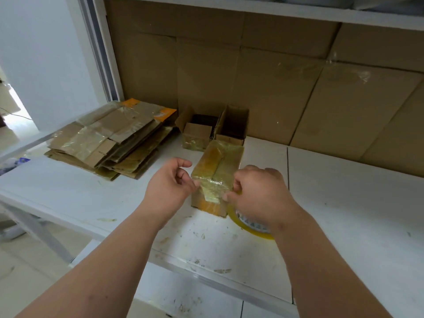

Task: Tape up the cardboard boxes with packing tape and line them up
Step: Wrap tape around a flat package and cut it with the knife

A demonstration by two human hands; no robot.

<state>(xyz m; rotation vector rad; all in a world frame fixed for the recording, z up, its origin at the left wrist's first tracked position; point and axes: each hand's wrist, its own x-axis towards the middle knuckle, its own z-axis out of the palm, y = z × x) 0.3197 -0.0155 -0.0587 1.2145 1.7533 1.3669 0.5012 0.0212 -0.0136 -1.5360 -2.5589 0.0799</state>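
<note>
Stretching a strip of clear tape [212,188] over the near end of a closed cardboard box [216,177] on the white tabletop [344,203], the person should keep it taut, centred on the seam, then press it flat. The left hand [171,182] pinches the strip's free end; the right hand [257,193] curls closed around the tape roll [249,227] just below it. Two open boxes [214,129] stand beyond both grips.

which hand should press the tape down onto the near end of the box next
The left hand. It pinches only the tape strip at the near end of the box, so its fingers could smooth it down. The right hand grips the tape roll.
</note>
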